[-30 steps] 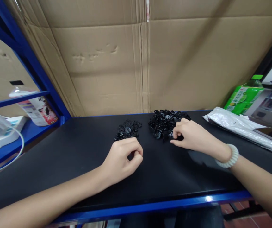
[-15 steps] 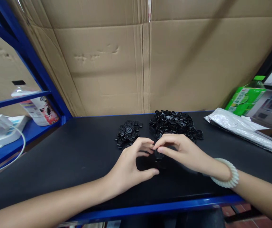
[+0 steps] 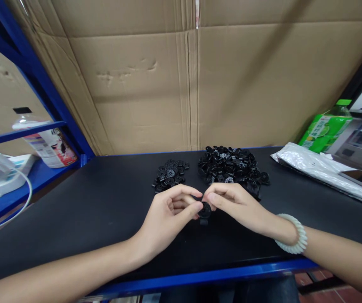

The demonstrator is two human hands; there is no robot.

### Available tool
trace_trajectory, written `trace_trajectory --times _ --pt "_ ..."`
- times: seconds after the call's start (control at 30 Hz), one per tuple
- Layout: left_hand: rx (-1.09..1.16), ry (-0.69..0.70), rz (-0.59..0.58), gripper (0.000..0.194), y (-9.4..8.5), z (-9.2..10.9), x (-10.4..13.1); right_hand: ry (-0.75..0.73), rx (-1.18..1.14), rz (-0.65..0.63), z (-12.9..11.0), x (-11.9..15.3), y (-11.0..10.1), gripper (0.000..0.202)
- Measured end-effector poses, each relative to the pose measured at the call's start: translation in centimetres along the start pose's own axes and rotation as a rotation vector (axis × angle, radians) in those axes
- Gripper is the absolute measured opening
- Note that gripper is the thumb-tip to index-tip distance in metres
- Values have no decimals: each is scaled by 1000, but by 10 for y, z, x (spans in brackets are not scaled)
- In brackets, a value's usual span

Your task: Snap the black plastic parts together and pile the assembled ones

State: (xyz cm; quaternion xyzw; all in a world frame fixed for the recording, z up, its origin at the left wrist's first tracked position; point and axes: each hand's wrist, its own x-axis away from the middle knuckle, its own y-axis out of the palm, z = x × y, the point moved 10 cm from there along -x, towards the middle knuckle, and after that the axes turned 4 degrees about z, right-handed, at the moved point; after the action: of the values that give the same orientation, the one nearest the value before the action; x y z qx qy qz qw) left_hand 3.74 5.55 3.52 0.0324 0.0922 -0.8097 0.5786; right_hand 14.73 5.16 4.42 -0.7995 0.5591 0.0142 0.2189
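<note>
A: Where're your hands rn?

B: Both mid-table, in front of the piles. Your L hand [image 3: 165, 219] has its thumb on the L edge of a blk disc [image 3: 205, 210]; your L index is stretched out above it, tip off the pc.

A: And R?

B: Your R hand [image 3: 240, 206] has thumb + fingers curled in at the disc's upper R edge. So you're pinching it b/w both hands; can't tell which one bears more, as some fingertips are hidden behind it. A short tab shows at the disc's bottom, twd you.

A: What's near?

B: Small pile [image 3: 170, 173] of blk pcs just beyond your L hand, bigger pile [image 3: 231, 166] just beyond your R, w/ a gap b/w the two. All on the blk tabletop [image 3: 105, 214].

A: Anything to the sides?

B: Silver bag [image 3: 320, 164] far R, green bottle pack [image 3: 324, 128] behind it. Far L, a bottle w/ blk cap [image 3: 50, 143] on the blue shelf [image 3: 50, 169]. Cardboard [image 3: 137, 84] along the back.
</note>
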Motion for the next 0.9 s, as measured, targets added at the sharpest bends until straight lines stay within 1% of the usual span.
trace_trajectory --times 0.13,0.23,0.43,0.6,0.77,0.83,0.9 --pt "-12 40 43 12 -4 6 3 19 -5 -38 2 4 7 24" --pt "-34 39 55 11 -4 6 3 -15 18 -15 -1 5 7 23" --pt "-47 27 62 11 -3 7 3 -69 148 37 -8 6 2 25" --pt "-20 0 22 12 0 5 3 -92 187 49 -9 6 2 27" --pt "-57 -18 -40 17 4 3 0 -66 184 50 -4 5 0 29" --pt "-123 16 -35 17 0 7 -4 -56 172 41 -2 4 -1 28" --pt "-224 83 22 16 -13 15 -11 -62 172 61 -3 2 -7 27"
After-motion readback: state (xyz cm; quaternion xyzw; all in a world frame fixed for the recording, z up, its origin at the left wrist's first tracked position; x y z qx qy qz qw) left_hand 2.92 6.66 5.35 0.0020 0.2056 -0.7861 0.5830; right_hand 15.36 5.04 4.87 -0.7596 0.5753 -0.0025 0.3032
